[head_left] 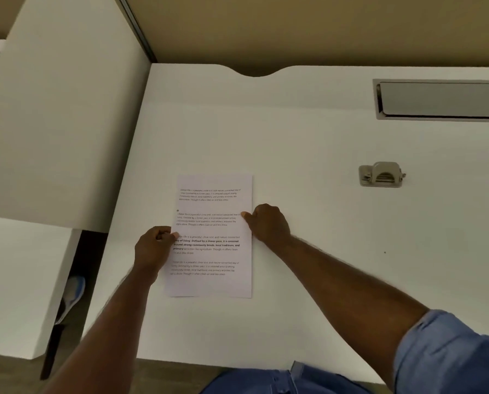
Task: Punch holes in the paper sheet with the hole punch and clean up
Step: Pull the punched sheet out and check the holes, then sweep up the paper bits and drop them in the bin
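Observation:
A printed paper sheet [212,234] lies flat on the white desk [308,172], near its front left. A small dark hole shows at the sheet's left margin. My left hand [152,247] pinches the sheet's left edge, thumb on top. My right hand [267,223] pinches the right edge, a little farther up. The metal hole punch [381,174] stands alone on the desk, far to the right of the sheet and apart from both hands.
A grey cable-tray slot [442,99] is set into the desk at the back right. A white side panel [61,109] rises at the left, with a lower white surface [15,280] beside it. A tiny dark speck [384,252] lies right of my forearm.

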{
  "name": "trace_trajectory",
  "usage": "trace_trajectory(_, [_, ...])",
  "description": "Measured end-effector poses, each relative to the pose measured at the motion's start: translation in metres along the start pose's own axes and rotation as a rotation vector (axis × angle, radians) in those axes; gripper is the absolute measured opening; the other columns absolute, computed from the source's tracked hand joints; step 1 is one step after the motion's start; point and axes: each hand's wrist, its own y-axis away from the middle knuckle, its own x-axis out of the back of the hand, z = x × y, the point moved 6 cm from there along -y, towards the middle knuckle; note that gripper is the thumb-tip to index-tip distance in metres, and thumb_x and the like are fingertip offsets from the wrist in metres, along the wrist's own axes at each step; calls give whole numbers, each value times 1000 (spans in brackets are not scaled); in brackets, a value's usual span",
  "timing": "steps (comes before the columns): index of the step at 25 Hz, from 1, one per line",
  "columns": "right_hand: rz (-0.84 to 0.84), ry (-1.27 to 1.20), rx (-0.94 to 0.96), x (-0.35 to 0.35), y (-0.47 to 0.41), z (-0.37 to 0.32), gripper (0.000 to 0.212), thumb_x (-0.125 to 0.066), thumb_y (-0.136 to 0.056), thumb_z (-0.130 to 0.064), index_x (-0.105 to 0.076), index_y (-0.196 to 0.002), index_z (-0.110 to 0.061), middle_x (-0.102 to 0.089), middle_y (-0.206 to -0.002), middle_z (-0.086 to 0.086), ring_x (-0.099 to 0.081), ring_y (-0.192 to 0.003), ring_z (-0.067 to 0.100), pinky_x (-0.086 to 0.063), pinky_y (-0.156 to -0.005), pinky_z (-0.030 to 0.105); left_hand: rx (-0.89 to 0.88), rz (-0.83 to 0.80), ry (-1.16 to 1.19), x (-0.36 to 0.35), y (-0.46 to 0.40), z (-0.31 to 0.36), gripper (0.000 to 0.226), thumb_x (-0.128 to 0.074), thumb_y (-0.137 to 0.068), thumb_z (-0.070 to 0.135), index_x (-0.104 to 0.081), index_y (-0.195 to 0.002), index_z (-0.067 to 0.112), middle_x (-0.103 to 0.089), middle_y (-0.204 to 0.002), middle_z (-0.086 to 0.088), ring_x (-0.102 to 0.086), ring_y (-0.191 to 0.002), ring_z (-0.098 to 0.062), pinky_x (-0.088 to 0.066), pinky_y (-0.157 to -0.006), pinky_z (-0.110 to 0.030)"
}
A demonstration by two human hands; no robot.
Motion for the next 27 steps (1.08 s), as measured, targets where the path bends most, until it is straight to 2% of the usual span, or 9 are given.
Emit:
trace_trajectory(2, [54,46,1,11,5,8,47,-50,-87,-54,-57,-78,-8,-68,-89,14,-63,-84,33,-41,-64,31,-7,60,-50,1,1,3,27,-67,-86,25,-64,-110,13,-64,-102,-4,-58,-97,-24,-46,-91,-40])
trace_trajectory(7, [113,-30,-7,54,39,65,45,-52,-86,-54,-48,-64,-15,-60,-69,2,-58,-69,25,-46,-62,33,-124,198,-79,-18,23,25,38,-69,-85,26,-61,-118,9,-64,-115,-15,-58,-107,-30,-43,-94,-41])
trace_trajectory(12, [245,-165,50,127,83,166,30,-61,-87,-36,-62,-73,-9,-68,-70,4,-60,-67,21,-45,-61,30,-424,106,-109,-113,93,69,34,-73,-82,17,-64,-113,10,-63,-111,-13,-60,-91,-25,-43,-78,-31])
trace_trajectory(17, [327,-137,90,198,96,272,18,-58,-90,-23,-66,-80,-11,-70,-80,0,-58,-72,12,-35,-60,10,-613,21,-153,-224,176,99,34,-77,-77,9,-66,-109,8,-64,-108,-13,-60,-93,-28,-49,-84,-39])
trace_trajectory(21, [320,-105,165,219,92,324,13,-55,-91,-15,-66,-93,-9,-68,-95,9,-61,-86,20,-49,-78,30,-618,-39,-255,-293,218,100,47,-76,-79,23,-61,-121,10,-60,-124,-11,-53,-117,-32,-39,-100,-39])
trace_trajectory(23, [309,-62,255,218,92,330,19,-55,-91,-12,-65,-106,-7,-66,-109,11,-60,-103,27,-46,-91,32,-579,-64,-375,-320,232,93,72,-71,-80,45,-45,-139,13,-41,-147,-12,-34,-138,-32,-29,-111,-42])
trace_trajectory(24, [274,-16,287,212,92,329,27,-54,-91,-15,-61,-117,-7,-62,-121,11,-54,-115,28,-39,-100,31,-568,-96,-452,-333,237,89,89,-64,-79,58,-29,-148,15,-22,-158,-10,-17,-146,-30,-18,-117,-44])
trace_trajectory(26, [132,82,342,193,93,322,47,-48,-95,-24,-40,-139,-9,-40,-147,8,-31,-140,25,-20,-114,29,-569,-158,-614,-355,245,83,110,-43,-74,82,7,-153,21,20,-160,-3,21,-147,-25,10,-117,-45])
trace_trajectory(27, [57,136,385,181,94,317,56,-43,-97,-29,-26,-146,-11,-26,-155,6,-16,-145,21,-10,-117,29,-582,-158,-674,-362,247,83,114,-34,-72,88,18,-150,23,31,-157,-1,30,-144,-24,17,-114,-45])
